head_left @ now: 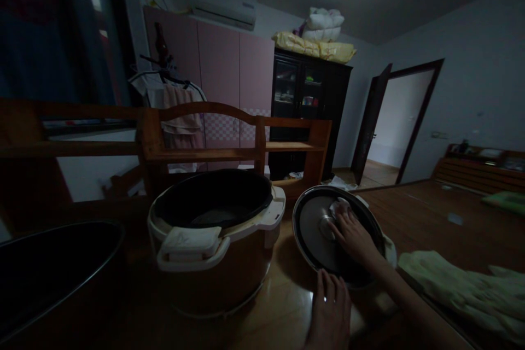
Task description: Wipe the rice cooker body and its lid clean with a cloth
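The round lid (305,224) of an electric cooker rests tilted on the table with its inner side up, a grey metal disc and dark rim showing. My right hand (350,229) presses a crumpled white cloth (338,205) against that disc, just above the round metal knob at its centre. My left hand (330,306) reaches up from below with fingers stretched out, their tips at the lid's near rim; whether they press on it I cannot tell. To the left stands the white-and-brown cooker body (221,279), lidless, its dark inside showing.
A large dark pot (61,279) sits at the left edge. Behind the cooker runs a wooden shelf rail (205,154). Pale green fabric (463,284) lies at the right. Farther off are pink wardrobes (219,71), a black cabinet (338,98) and an open doorway (410,115).
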Demonstrator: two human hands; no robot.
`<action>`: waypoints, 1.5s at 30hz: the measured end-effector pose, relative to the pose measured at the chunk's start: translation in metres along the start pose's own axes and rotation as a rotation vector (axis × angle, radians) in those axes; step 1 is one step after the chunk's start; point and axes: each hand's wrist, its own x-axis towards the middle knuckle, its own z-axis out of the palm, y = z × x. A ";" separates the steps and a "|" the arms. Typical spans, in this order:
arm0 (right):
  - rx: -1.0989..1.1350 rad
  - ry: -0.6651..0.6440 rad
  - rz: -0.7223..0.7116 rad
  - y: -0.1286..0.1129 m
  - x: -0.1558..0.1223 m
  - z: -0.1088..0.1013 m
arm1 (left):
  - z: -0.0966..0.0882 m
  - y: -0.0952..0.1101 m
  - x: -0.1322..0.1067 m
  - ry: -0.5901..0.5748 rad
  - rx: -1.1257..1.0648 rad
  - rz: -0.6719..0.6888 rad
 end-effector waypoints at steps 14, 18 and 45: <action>0.014 0.020 0.148 -0.027 0.017 0.006 | 0.001 -0.001 -0.004 -0.093 -0.044 0.071; 0.034 0.032 0.137 -0.030 0.020 0.008 | -0.001 -0.001 -0.003 -0.107 -0.051 0.083; 0.187 0.003 -0.227 -0.075 0.015 -0.011 | 0.007 0.000 -0.007 -0.126 -0.078 0.087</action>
